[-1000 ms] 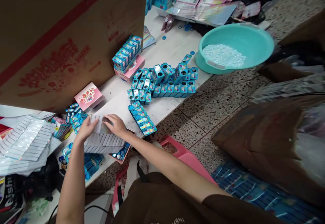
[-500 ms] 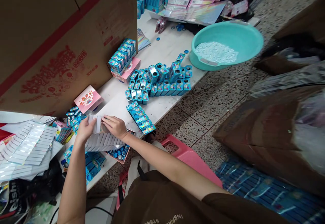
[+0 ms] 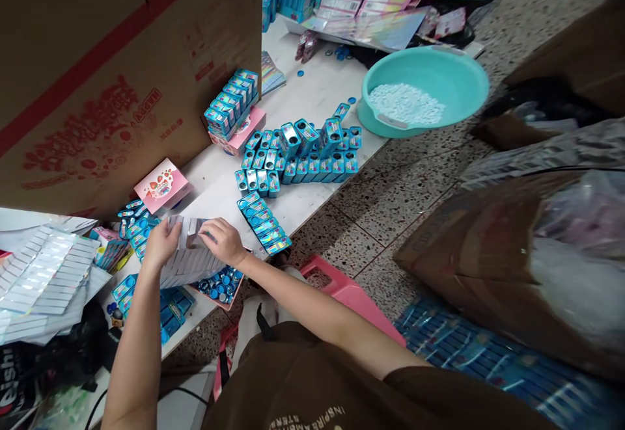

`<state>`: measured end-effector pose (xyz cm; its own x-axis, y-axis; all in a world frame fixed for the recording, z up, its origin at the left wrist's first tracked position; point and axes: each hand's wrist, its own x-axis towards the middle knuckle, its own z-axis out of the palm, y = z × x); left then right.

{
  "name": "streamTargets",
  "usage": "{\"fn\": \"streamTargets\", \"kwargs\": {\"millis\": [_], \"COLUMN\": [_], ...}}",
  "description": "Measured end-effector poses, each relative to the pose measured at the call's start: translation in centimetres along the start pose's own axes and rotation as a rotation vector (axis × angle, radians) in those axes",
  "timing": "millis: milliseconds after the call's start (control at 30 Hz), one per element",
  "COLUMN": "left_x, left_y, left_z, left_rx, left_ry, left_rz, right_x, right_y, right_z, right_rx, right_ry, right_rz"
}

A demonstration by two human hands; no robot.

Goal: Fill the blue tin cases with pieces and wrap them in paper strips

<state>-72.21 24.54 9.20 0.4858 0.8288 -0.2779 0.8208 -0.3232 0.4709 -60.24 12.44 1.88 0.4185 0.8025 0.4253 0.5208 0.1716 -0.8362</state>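
My left hand [image 3: 165, 242] is closed on the upper left part of a white sheet [image 3: 193, 266] divided into narrow strips, looking like a sticker sheet. The sheet slants down over a shallow box of blue round caps [image 3: 224, 285]. My right hand [image 3: 223, 240] has its fingers pinched at the sheet's top edge, where a small greyish-brown strip [image 3: 194, 231] lifts between the two hands. Whether that strip has come loose I cannot tell. Beside the hands, small blue tins [image 3: 266, 223] lie in a row on the white table.
More blue tins [image 3: 319, 168] stand in rows farther along the table, some tipped on top. A turquoise basin [image 3: 463, 85] of white pellets sits at the edge. A large carton [image 3: 112, 92] borders the left. Lined sheets [image 3: 43, 274], a pink box [image 3: 163, 186] and a pink stool [image 3: 342, 287] are near.
My view has shifted slightly, so things sit a little farther left. The sheet has tilted, more caps show beneath it, and the small strip between my hands has lifted.
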Motion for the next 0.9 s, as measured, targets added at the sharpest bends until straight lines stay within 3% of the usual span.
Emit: {"fn": "streamTargets", "kwargs": {"millis": [133,200,267,333,367,433,500,600,667,767,900], "left_x": [2.1,2.9,3.1,2.4,1.7,0.3,-1.1,-2.2,-2.4,-2.1,-1.7], "left_y": [-0.9,-1.1,-0.9,-0.1,0.4,1.6,2.8,4.0,4.2,4.0,3.6], "left_z": [0.6,0.9,1.4,2.7,3.8,6.8,10.7,16.6,19.3,21.3,21.8], "left_rx": [0.21,0.273,0.303,0.289,0.25,0.084,-0.173,-0.641,-0.944,-1.242,-1.291], "left_ry": [0.045,0.119,0.301,0.453,0.464,0.37,0.236,0.072,-0.052,-0.212,-0.206], "left_rz": [0.004,0.02,0.081,0.173,0.217,0.28,0.251,-0.013,-0.224,-0.371,-0.392], "right_x": [-2.6,-4.1,-5.3,-6.2,-6.6,-7.1,-7.3,-7.3,-7.2,-7.0,-7.0], "right_y": [0.9,1.9,3.1,4.5,5.1,6.2,7.0,7.5,7.8,8.4,9.7], "right_z": [-2.6,-4.2,-5.7,-7.0,-7.6,-8.5,-9.1,-9.4,-9.4,-9.2,-9.2], "right_rx": [0.087,0.116,0.128,0.136,0.14,0.146,0.153,0.182,0.204,0.224,0.244], "right_ry": [-0.045,0.013,0.087,0.147,0.166,0.18,0.173,0.161,0.155,0.132,0.123], "right_rz": [0.039,0.199,0.398,0.559,0.613,0.677,0.715,0.762,0.784,0.817,0.853]}}
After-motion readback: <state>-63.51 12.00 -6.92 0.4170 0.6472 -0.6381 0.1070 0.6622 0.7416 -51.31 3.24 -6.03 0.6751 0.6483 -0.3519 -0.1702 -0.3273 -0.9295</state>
